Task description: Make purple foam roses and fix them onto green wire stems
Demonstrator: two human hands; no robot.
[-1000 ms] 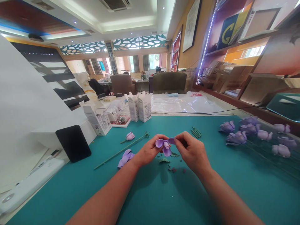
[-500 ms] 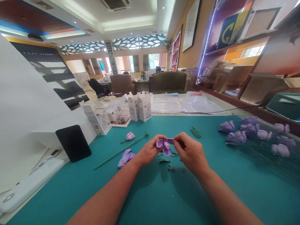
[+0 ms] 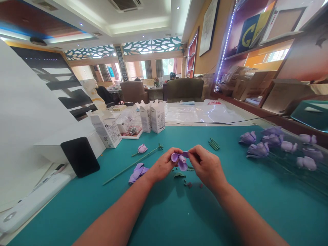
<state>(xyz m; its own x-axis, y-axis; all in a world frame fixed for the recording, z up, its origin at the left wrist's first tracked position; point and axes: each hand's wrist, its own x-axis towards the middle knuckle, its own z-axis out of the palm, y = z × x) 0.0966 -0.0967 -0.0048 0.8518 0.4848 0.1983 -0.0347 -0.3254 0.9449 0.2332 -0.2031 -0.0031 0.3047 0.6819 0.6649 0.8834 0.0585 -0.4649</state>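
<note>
Over the middle of the green mat point(image 3: 164, 218), my left hand point(image 3: 164, 164) is closed around the base of a purple artificial flower point(image 3: 182, 164) with spread petals. My right hand point(image 3: 207, 164) pinches a purple petal point(image 3: 186, 154) at the flower's right side. Beneath the hands lie a green leaf point(image 3: 179, 175) and several small green and reddish bits point(image 3: 189, 185). To the left are loose purple petals point(image 3: 137, 172), a long green stem point(image 3: 133, 165) and a pale purple bud point(image 3: 142, 148). Short green stem pieces point(image 3: 214, 144) lie beyond my right hand.
Several finished-looking purple flowers point(image 3: 258, 149) on stems lie at the right. White boxes point(image 3: 158, 117) and a small tray point(image 3: 133, 133) stand at the back left. A black tablet-like object point(image 3: 80, 157) leans at the left. Clear plastic sheeting point(image 3: 189, 112) covers the far table.
My right hand has shifted very slightly left, with its fingers closer over the petal. My left hand and the things on the mat stay where they were.
</note>
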